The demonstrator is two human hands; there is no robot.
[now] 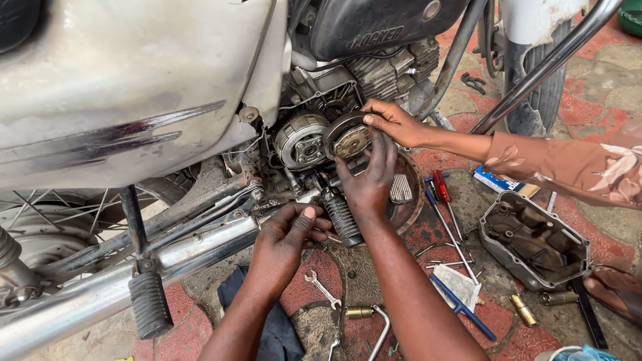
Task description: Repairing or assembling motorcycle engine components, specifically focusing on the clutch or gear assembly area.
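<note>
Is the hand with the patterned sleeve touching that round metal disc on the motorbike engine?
Touching. The head view shows the sleeved hand with fingertips on the rim of the round disc.

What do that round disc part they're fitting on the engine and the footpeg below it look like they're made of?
The round disc part, touched by the right hand and a co-worker's hand, looks like cast metal: dull grey with a worn, brassy-tan centre. The black ribbed footpeg looks rubber-sleeved: matte, with moulded ridges. The left hand rests beside it.

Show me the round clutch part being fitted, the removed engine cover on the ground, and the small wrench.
Round clutch part (349,137), head view, on its face.
Engine cover (535,241), head view, on its hollow inside.
Small wrench (322,289), head view, on its shaft.
</note>
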